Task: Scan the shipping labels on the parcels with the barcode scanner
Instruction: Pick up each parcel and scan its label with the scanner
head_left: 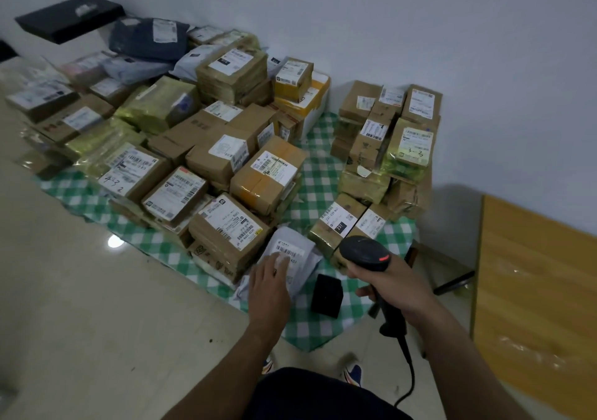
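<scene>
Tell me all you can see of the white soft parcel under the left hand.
The white soft parcel looks like a crumpled plastic mailer bag. It lies flat on the green checked cloth, at the front of the pile. A barcode label faces up. The left hand rests on it with straight fingers.

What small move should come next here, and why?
Probably swing the barcode scanner in the right hand leftwards onto the label of the white mailer. The left hand presses that mailer flat with its barcode showing above the fingertips, and the scanner hovers just right of it.
</scene>
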Demonstrator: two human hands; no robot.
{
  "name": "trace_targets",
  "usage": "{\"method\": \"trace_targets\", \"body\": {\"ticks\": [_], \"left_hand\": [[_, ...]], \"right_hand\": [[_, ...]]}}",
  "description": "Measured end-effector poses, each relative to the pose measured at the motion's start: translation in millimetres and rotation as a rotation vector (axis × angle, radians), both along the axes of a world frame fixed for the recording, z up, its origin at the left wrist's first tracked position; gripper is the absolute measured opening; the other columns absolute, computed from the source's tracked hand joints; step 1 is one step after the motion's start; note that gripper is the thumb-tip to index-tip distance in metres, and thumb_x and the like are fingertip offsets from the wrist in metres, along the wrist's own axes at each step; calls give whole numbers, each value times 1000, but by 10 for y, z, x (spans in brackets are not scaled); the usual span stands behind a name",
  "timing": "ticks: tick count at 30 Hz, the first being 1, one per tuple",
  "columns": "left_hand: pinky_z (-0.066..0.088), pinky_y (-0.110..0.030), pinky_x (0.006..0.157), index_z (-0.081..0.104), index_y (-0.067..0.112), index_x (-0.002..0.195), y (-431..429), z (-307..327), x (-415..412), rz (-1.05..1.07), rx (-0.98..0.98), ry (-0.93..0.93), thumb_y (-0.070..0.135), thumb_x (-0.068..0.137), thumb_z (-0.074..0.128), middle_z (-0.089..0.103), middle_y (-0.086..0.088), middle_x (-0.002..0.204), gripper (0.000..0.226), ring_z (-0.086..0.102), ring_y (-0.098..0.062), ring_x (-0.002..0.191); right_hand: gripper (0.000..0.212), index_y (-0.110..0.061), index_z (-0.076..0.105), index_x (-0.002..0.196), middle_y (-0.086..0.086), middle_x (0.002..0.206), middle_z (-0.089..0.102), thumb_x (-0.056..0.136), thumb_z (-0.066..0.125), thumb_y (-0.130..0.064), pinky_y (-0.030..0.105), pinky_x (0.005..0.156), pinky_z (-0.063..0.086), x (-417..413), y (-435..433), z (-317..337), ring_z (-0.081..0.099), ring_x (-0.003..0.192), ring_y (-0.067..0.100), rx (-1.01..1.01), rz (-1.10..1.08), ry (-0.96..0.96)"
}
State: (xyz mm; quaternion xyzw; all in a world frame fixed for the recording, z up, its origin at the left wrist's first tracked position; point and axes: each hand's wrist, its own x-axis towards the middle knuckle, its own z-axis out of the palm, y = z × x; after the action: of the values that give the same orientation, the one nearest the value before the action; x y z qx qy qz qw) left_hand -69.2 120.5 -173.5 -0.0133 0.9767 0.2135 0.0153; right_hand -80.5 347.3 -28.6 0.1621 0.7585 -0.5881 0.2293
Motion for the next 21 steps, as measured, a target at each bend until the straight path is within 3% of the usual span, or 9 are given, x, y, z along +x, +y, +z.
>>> {"method": "trace_targets", "body": {"ticks": [2, 4, 6, 11, 14, 17, 21], "left_hand": [[34, -54, 120, 57, 16, 140, 49, 3, 10, -75, -24, -18, 17, 87, 72, 52, -10, 149, 55, 45, -31, 141], [28, -49, 123, 51, 24, 146, 52, -11, -2, -112, -20, -115, 30, 92, 68, 42, -7, 157, 57, 35, -29, 147], [30, -46, 122, 47, 27, 147, 5, -38, -22, -156, -21, -160, 20, 89, 67, 35, -6, 162, 62, 29, -28, 150], [46, -44, 107, 59, 15, 133, -177, -127, -121, -181, 7, -142, 16, 60, 94, 55, -12, 145, 81, 53, -33, 134], [35, -43, 118, 46, 17, 149, -107, -54, -206, -226, 29, -158, 26, 78, 85, 41, -9, 156, 82, 37, -31, 146], [26, -41, 122, 34, 25, 156, 104, 169, -372, -246, 208, -177, 39, 94, 67, 29, -1, 163, 72, 21, -23, 152], [30, -37, 115, 49, 23, 141, 419, 332, -756, -274, 343, -177, 34, 93, 68, 44, 0, 151, 52, 32, -23, 143]], "right_hand": [[35, -34, 68, 124, -3, 101, 79, 92, 79, -31, 28, 65, 52, 15, 0, -8, 79, 79, 22, 7, 0, -3], [32, -36, 67, 122, -5, 101, 79, 92, 79, -31, 26, 65, 52, 29, 3, -6, 79, 79, 19, 11, 2, 0], [28, -39, 66, 117, -7, 98, 79, 93, 78, -31, 23, 64, 52, 44, 4, 6, 78, 77, 16, 19, 4, 14], [28, -41, 66, 113, -4, 102, 77, 92, 79, -28, 26, 67, 55, 101, 58, 9, 76, 72, 15, 37, -69, 56], [31, -34, 65, 120, 7, 103, 76, 93, 78, -28, 37, 71, 53, 103, 162, -2, 74, 70, 14, 63, -116, 44], [25, -31, 65, 117, 10, 100, 74, 94, 76, -28, 38, 69, 51, 60, 206, -4, 73, 67, 13, 106, -145, 70], [26, -29, 65, 117, 1, 95, 75, 94, 77, -25, 33, 70, 55, -16, 226, 11, 74, 70, 16, 90, -117, 75]]}}
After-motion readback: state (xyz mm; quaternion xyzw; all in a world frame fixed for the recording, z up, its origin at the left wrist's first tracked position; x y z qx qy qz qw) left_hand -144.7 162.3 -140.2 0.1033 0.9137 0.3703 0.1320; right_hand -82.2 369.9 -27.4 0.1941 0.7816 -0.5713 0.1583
